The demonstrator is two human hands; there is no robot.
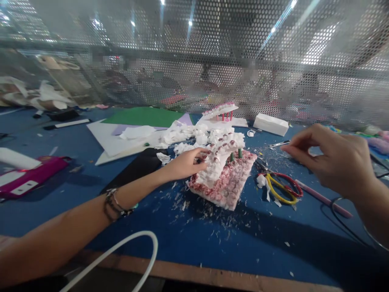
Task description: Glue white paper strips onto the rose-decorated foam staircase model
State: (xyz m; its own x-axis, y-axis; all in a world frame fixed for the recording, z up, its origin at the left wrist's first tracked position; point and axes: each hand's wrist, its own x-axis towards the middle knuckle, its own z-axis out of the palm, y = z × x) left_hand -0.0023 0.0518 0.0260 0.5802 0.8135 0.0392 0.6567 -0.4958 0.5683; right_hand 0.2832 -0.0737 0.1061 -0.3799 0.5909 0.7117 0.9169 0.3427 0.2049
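Note:
In the middle of the table stands a craft model [216, 172]: a curved white, crumpled-looking top with dark red dots, short green posts, and a square base covered in pink and red bits. My left hand [194, 162] grips the left edge of its white top, thumb and fingers bent around it. To the right, my right hand [332, 156] is raised above the table, thumb and fingertips pinched together. Whatever may be between those fingertips is too small to make out. Scissors [284, 188] with red and yellow handles lie between the model and my right hand.
White scraps [179, 136] and green card [142, 116] lie behind the model. A similar small model [223, 115], a white block [271, 124], a craft knife [278, 143] and a pink stick [323, 198] are around. A purple case [39, 176] lies left. A white cable [153, 243] loops in front.

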